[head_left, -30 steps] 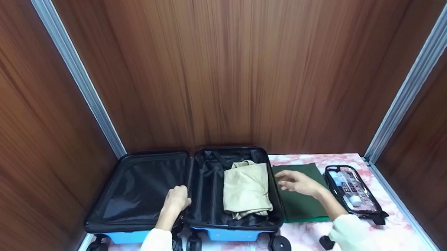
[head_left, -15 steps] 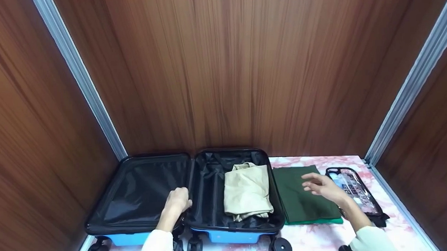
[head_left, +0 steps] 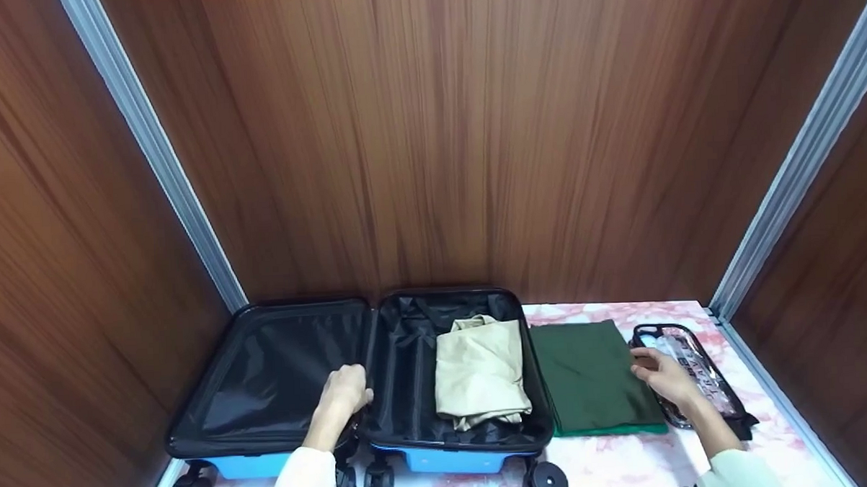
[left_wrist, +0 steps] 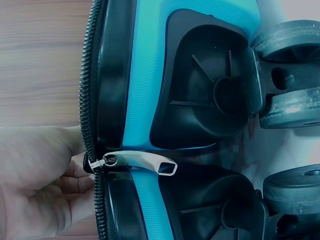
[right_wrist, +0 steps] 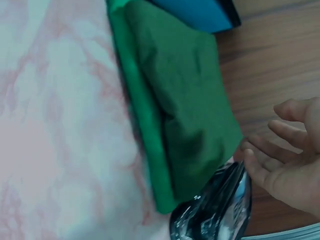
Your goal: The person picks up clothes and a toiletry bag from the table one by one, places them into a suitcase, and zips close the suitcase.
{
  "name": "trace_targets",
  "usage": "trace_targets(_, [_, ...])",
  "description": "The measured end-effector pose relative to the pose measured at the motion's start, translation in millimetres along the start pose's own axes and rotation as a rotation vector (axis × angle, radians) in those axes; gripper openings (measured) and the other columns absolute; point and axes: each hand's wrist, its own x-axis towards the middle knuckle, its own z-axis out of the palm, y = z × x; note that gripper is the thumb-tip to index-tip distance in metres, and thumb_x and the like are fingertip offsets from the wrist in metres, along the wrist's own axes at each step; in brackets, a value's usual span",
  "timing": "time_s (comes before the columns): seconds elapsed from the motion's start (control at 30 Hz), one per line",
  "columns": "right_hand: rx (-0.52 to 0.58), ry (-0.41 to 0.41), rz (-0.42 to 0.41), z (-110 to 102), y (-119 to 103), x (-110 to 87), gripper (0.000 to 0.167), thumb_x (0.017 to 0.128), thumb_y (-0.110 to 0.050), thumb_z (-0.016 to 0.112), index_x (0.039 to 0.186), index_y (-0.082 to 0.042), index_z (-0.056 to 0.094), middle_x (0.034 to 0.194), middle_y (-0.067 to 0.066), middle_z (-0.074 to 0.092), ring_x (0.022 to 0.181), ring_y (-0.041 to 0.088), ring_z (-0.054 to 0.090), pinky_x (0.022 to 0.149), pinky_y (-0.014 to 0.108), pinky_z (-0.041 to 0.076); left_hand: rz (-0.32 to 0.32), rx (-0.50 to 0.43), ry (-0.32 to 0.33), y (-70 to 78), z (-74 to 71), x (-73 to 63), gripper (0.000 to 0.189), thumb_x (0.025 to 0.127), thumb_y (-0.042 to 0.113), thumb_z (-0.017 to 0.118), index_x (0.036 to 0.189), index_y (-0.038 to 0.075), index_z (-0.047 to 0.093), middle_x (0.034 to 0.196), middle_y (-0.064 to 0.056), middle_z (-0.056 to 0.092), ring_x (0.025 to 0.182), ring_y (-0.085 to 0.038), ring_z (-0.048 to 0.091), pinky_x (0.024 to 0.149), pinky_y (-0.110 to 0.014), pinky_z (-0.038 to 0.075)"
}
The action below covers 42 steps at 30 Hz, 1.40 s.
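Note:
An open suitcase with a blue shell and black lining lies spread in two halves. My left hand [head_left: 343, 389] holds the inner rim of its left half [head_left: 265, 372], fingers curled at the edge; part of them is hidden behind the zipper in the left wrist view. A folded beige garment [head_left: 479, 372] lies in the right half [head_left: 402, 389]. Over on the right, my right hand [head_left: 667, 376] hovers with relaxed fingers and holds nothing. It is above the left edge of a clear, black-edged zip pouch [head_left: 701, 367], beside folded dark green cloth [head_left: 589, 375].
Brighter green cloth [right_wrist: 145, 130] shows under the dark green one. Black wheels [head_left: 546, 479] stick out at the suitcase's near side. Wood-grain panels [head_left: 430, 143] rise at the back and both sides. The surface [head_left: 600, 457] is pink-and-white marbled.
My right hand has moved right, from beside the suitcase across the dark green cloth to the pouch. The left hand stays at the suitcase rim.

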Motion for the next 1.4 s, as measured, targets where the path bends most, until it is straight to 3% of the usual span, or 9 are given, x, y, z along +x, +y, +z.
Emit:
trace_targets(0.13, [-0.029, 0.017, 0.018, 2.2, 8.6, -1.0, 0.047, 0.098, -0.008, 0.055, 0.138, 0.014, 0.043, 0.126, 0.035, 0.058, 0.114, 0.036, 0.059, 0.083, 0.028, 0.05, 0.002, -0.002, 0.011, 0.0, 0.8, -0.7, 0.017, 0.08, 0.013, 0.074, 0.085, -0.002, 0.07, 0.096, -0.024, 0.073, 0.089, -0.044, 0.07, 0.08, -0.05, 0.056])
trace_targets(0.33, [-0.133, 0.02, 0.044, 7.9, 19.0, -4.6, 0.052, 0.097, -0.009, 0.055, 0.139, 0.017, 0.039, 0.129, 0.041, 0.052, 0.121, 0.053, 0.051, 0.095, 0.055, 0.048, 0.012, -0.001, 0.015, 0.0, 1.2, -1.2, 0.017, 0.079, 0.013, 0.074, 0.085, -0.002, 0.069, 0.096, -0.024, 0.073, 0.089, -0.044, 0.07, 0.08, -0.05, 0.056])
trace_targets(0.5, [-0.244, 0.028, 0.075, 18.3, 20.3, -2.9, 0.06, 0.095, -0.013, 0.056, 0.139, 0.02, 0.034, 0.132, 0.044, 0.048, 0.123, 0.06, 0.046, 0.099, 0.062, 0.043, 0.009, 0.013, 0.005, -1.6, 1.8, -1.5, 0.016, 0.079, 0.013, 0.073, 0.085, -0.002, 0.069, 0.096, -0.024, 0.073, 0.09, -0.043, 0.07, 0.081, -0.05, 0.056])
trace_targets(0.7, [-0.31, 0.021, 0.157, 30.0, 17.6, -0.3, 0.069, 0.096, -0.018, 0.056, 0.14, 0.024, 0.026, 0.137, 0.049, 0.037, 0.126, 0.063, 0.04, 0.101, 0.065, 0.04, 0.008, 0.001, 0.025, -0.4, 4.3, -2.1, 0.017, 0.077, 0.011, 0.073, 0.085, -0.003, 0.069, 0.096, -0.025, 0.073, 0.089, -0.045, 0.07, 0.08, -0.05, 0.056])
trace_targets(0.87, [-0.331, 0.056, 0.192, 34.0, 12.7, 1.7, 0.069, 0.096, -0.02, 0.055, 0.14, 0.024, 0.025, 0.133, 0.051, 0.04, 0.123, 0.063, 0.043, 0.099, 0.065, 0.042, 0.005, -0.001, 0.013, 0.1, 5.6, -2.1, 0.017, 0.077, 0.011, 0.074, 0.085, -0.003, 0.07, 0.097, -0.024, 0.073, 0.089, -0.044, 0.07, 0.08, -0.05, 0.056])
trace_targets(1.07, [-0.385, 0.094, 0.224, 28.7, 6.4, 4.4, 0.064, 0.094, -0.02, 0.057, 0.136, 0.021, 0.032, 0.126, 0.05, 0.046, 0.118, 0.063, 0.048, 0.095, 0.064, 0.044, 0.01, -0.006, 0.035, 0.2, 3.2, -1.5, 0.018, 0.077, 0.012, 0.074, 0.085, -0.003, 0.07, 0.096, -0.025, 0.073, 0.089, -0.045, 0.07, 0.079, -0.05, 0.056])
trace_targets(1.27, [-0.448, 0.03, 0.235, 19.0, 4.7, 5.5, 0.051, 0.092, -0.023, 0.058, 0.114, 0.022, 0.05, 0.118, 0.048, 0.053, 0.11, 0.062, 0.053, 0.09, 0.062, 0.047, 0.0, 0.002, 0.041, -0.8, 1.5, -1.6, 0.019, 0.077, 0.013, 0.074, 0.086, -0.003, 0.07, 0.096, -0.025, 0.073, 0.089, -0.045, 0.07, 0.079, -0.05, 0.056])
trace_targets(1.4, [-0.397, -0.005, 0.241, 13.6, 5.6, 6.3, 0.049, 0.094, -0.024, 0.058, 0.11, 0.022, 0.055, 0.111, 0.043, 0.059, 0.101, 0.055, 0.059, 0.084, 0.057, 0.05, 0.011, -0.007, 0.055, -1.1, 2.7, -1.8, 0.019, 0.077, 0.012, 0.074, 0.085, -0.004, 0.069, 0.095, -0.026, 0.073, 0.088, -0.045, 0.07, 0.078, -0.051, 0.056])
